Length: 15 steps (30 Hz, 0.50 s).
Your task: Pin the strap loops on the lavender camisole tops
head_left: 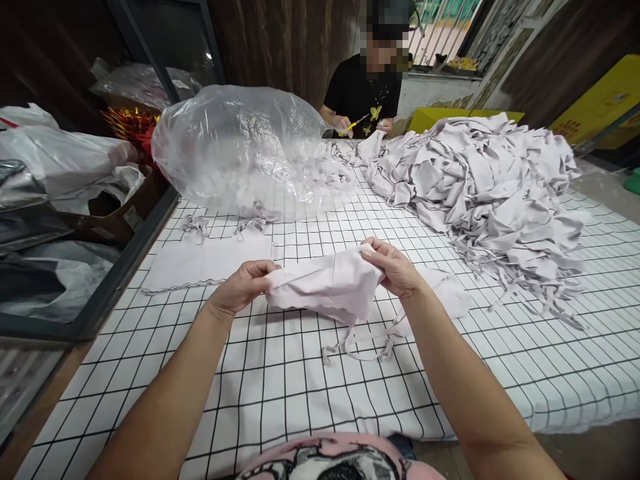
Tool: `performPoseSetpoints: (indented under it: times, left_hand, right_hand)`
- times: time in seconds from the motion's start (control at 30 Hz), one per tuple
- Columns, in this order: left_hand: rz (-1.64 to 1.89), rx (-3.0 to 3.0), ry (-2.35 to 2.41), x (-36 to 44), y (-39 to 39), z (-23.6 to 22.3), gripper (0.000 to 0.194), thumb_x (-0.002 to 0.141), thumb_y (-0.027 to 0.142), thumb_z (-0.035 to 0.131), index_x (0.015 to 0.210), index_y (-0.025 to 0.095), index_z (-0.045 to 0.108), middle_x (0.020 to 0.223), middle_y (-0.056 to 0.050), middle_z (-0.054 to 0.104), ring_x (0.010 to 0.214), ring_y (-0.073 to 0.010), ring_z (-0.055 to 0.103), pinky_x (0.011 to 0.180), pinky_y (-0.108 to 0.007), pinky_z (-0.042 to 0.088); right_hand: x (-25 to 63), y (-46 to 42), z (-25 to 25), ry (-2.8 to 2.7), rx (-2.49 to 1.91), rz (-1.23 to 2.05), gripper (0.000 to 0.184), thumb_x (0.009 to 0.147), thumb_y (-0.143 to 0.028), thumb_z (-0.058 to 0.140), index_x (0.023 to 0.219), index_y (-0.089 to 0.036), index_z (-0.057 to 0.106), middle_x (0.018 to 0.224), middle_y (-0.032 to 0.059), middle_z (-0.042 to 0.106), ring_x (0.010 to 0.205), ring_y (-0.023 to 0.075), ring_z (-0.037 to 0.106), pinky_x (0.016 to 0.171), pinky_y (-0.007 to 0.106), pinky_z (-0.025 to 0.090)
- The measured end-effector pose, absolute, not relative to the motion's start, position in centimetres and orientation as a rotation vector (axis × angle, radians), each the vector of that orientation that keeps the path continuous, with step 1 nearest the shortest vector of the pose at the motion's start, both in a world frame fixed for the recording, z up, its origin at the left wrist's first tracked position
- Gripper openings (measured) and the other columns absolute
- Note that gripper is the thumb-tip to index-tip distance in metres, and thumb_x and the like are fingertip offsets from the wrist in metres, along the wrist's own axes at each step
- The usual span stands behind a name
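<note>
A pale lilac cloth piece (325, 285) with hanging drawstrings is held up over the checked tablecloth (300, 400). My left hand (244, 285) is closed on its left end. My right hand (393, 267) pinches its upper right corner. The strings dangle below and rest on the cloth. A flat folded stack of the same pale cloth pieces (207, 263) lies just beyond my left hand.
A big heap of pale cloth pieces (490, 193) fills the right of the table. A large clear plastic bag (245, 150) sits at the far left. Across the table a person in a black shirt (363, 93) handles cloth with a yellow tool. Bags and boxes (60, 200) crowd the left.
</note>
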<state>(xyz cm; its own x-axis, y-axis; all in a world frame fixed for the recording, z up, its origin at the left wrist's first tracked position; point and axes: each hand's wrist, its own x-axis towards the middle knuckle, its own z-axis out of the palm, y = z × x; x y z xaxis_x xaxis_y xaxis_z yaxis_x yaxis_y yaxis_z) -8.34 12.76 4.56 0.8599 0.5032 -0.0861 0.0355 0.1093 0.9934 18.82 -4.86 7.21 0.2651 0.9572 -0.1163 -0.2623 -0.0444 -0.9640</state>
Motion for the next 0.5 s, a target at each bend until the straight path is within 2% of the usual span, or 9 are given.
performPoseSetpoints:
  times: [0.1,0.2,0.27,0.4,0.5]
  left_hand:
    - [0.359,1.892,0.680,-8.0,12.1,5.0,0.012,0.072,0.029,0.066,0.075,0.018,0.063,0.073,-0.002,0.061,0.069,-0.0157,0.056,0.061,-0.026,0.044]
    - [0.593,2.117,0.980,-8.4,11.3,4.2,0.011,0.076,0.025,0.056,0.082,0.019,0.063,0.084,-0.003,0.065,0.076,-0.0164,0.058,0.068,-0.027,0.046]
    - [0.609,2.123,1.178,-9.5,10.8,3.1,0.014,0.077,0.030,0.056,0.084,0.019,0.061,0.087,-0.004,0.065,0.075,-0.0171,0.059,0.068,-0.028,0.047]
    - [0.269,2.032,1.415,-12.9,9.4,1.3,0.026,0.079,0.045,0.058,0.085,0.020,0.057,0.076,-0.004,0.065,0.067,-0.0207,0.061,0.059,-0.030,0.046]
    - [0.257,2.011,1.461,-14.1,7.5,1.5,0.021,0.082,0.040,0.055,0.090,0.020,0.056,0.080,-0.005,0.065,0.068,-0.0215,0.062,0.059,-0.031,0.047]
  right_hand:
    - [17.6,-6.4,9.6,-1.103,-1.201,1.046,0.026,0.081,-0.036,0.070,0.098,-0.022,0.056,0.089,0.0012,0.060,0.069,0.0117,0.058,0.051,0.022,0.047]
    - [16.6,-8.2,11.6,-1.745,-1.115,1.338,0.026,0.082,-0.031,0.069,0.105,-0.020,0.063,0.108,0.0065,0.064,0.095,0.0178,0.062,0.074,0.029,0.052]
    - [16.4,-8.8,11.8,-1.956,-1.183,1.436,0.023,0.087,-0.032,0.064,0.106,-0.020,0.065,0.105,0.0060,0.067,0.093,0.0174,0.062,0.078,0.031,0.051]
    - [16.3,-7.8,9.3,-1.736,-1.653,1.004,0.024,0.093,-0.039,0.052,0.102,-0.021,0.065,0.101,0.0049,0.067,0.089,0.0167,0.061,0.072,0.030,0.048]
    - [15.3,-5.7,6.4,-1.828,-1.636,0.866,0.021,0.092,-0.035,0.054,0.105,-0.022,0.064,0.104,0.0055,0.064,0.094,0.0175,0.058,0.078,0.031,0.047]
